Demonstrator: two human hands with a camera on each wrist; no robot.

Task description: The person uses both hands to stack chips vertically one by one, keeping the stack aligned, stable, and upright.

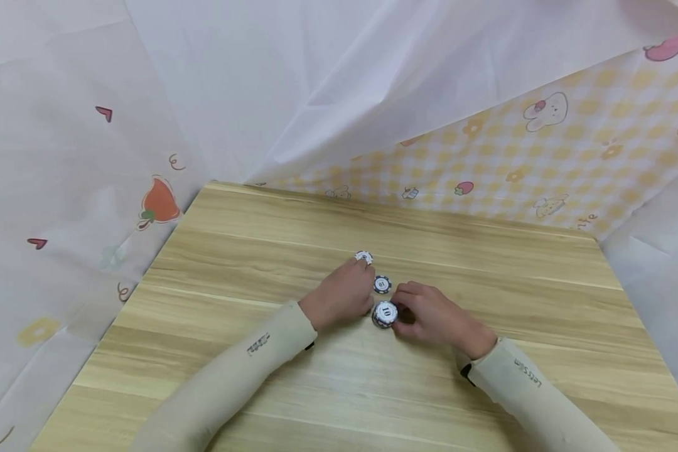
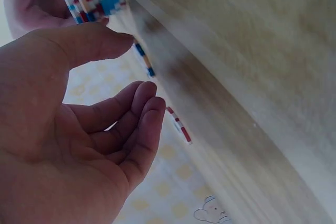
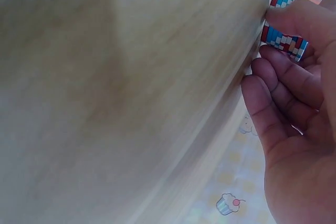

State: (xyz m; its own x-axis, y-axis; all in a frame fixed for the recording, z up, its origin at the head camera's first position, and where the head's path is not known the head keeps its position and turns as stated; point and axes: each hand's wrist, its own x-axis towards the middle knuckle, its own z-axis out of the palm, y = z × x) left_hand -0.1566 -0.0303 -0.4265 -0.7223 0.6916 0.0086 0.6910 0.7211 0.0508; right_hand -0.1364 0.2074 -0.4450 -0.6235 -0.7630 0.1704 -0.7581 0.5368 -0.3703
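A stack of poker chips (image 1: 385, 312) stands on the table, the top one marked 10. My right hand (image 1: 429, 312) holds the stack from the right between thumb and index finger; in the right wrist view the thumb covers part of the stack (image 3: 287, 38). Just left of the chips is my left hand (image 1: 344, 292), its fingers loosely bent with nothing between them in the left wrist view. A single dark-blue-edged chip (image 1: 382, 284) lies flat behind the stack. Farther back lies another chip (image 1: 364, 257), partly covered by the left hand; its edge shows red and white in the left wrist view.
The wooden table (image 1: 294, 402) runs back to a yellow checked cloth (image 1: 486, 157) with cartoon prints. A white sheet (image 1: 339, 81) hangs over that cloth, and a printed white cloth (image 1: 62, 188) borders the left side.
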